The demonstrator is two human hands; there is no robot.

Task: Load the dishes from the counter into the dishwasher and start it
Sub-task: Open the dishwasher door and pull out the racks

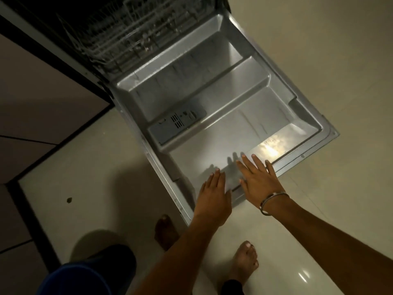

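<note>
Dishwasher door [212,116] down flat, wide open, shiny inside facing up. Soap box [177,122] set in the door near the left side. Wire rack [119,41] deep in the dark tub, too blurry to tell what sits in it. No dishes and no table anywhere in view.

Left hand [213,195] and right hand [258,179] side by side at the near edge of the door, fingers [244,165] straight and spread wide, holding nothing. Flat over the metal lip, maybe touching it, hard to say for sure. Metal bangle [273,202] on the right wrist. Two bare feet on the smooth floor [319,60] just below the door's near corner.

Likely step: door just being set down, or about to be pushed up.

Possible trouble: leaning hard on the open door and bending its hinges. Pinched fingers from a quick swing up. Bumped shins on the low door edge. Slipping on the shiny floor with bare feet.
</note>
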